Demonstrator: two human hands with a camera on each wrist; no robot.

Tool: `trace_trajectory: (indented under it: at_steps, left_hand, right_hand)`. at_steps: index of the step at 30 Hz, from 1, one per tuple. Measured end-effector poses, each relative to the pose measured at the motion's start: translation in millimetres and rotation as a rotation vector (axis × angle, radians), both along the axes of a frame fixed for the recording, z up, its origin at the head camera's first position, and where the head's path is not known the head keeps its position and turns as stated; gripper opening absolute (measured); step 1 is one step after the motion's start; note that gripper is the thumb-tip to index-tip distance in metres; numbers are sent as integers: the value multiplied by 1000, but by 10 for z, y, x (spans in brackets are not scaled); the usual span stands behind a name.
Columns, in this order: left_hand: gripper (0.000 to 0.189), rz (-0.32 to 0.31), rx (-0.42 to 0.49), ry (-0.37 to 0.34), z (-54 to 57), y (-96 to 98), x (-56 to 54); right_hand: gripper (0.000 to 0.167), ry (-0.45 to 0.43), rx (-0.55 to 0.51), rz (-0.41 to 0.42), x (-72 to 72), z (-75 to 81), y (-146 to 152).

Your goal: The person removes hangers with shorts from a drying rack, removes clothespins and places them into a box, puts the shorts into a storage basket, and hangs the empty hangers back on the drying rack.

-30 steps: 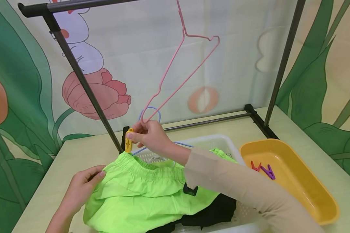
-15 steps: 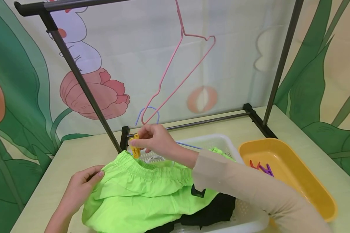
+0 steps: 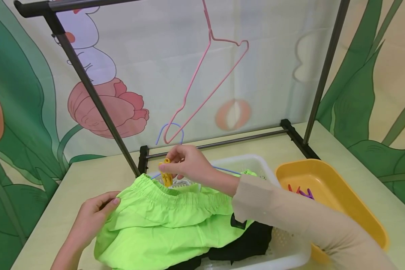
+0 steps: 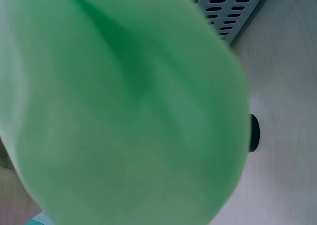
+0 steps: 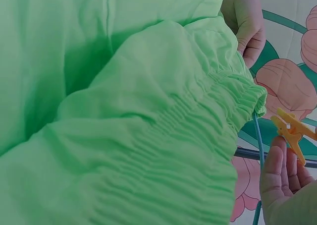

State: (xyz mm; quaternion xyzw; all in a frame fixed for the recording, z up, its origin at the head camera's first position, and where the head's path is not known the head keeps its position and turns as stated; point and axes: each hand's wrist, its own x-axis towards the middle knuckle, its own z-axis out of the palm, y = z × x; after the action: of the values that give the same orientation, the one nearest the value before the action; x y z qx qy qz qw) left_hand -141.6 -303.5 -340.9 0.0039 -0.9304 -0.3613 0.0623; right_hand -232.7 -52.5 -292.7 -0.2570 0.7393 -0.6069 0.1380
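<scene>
Neon green shorts point(image 3: 168, 221) with a gathered elastic waistband lie spread over the white basket. My left hand point(image 3: 98, 210) pinches them at the left side, just below the waistband. A yellow clothespin point(image 3: 167, 177) is between the thumb and fingers of my right hand point(image 3: 195, 167), above the waistband's back edge. In the right wrist view the clothespin point(image 5: 292, 132) is apart from the fabric. Behind the shorts stands a blue wire hanger point(image 3: 170, 125), its lower part mostly hidden by them and my right hand. Green fabric point(image 4: 129, 116) fills most of the left wrist view.
A pink wire hanger point(image 3: 192, 80) hangs from the black rack point(image 3: 87, 80) above my right hand. Under the shorts are the white basket point(image 3: 256, 161) and dark cloth point(image 3: 246, 242). At right, a yellow tray point(image 3: 351, 210) holds a red clothespin point(image 3: 293, 188) and a purple one point(image 3: 307, 194).
My right hand has moved right and slightly down with the yellow clothespin, away from the waistband's left corner and the pink hanger. My left hand keeps its hold on the shorts.
</scene>
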Motion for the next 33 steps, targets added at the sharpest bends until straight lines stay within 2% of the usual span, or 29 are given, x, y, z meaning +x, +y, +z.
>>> trace_trajectory:
  at_steps: [11, 25, 33]
  left_hand:
    - [32, -9, 3, 1, 7, 10, -1]
    - [33, 2, 4, -19, -29, -11, -22]
    - [33, -3, 3, -7, -24, -4, -8]
  right_hand:
    - [23, -4, 69, 5, 8, -34, 158]
    - [23, 6, 173, -35, -2, -30, 404]
    - [24, 18, 215, -62, -30, -17, 566]
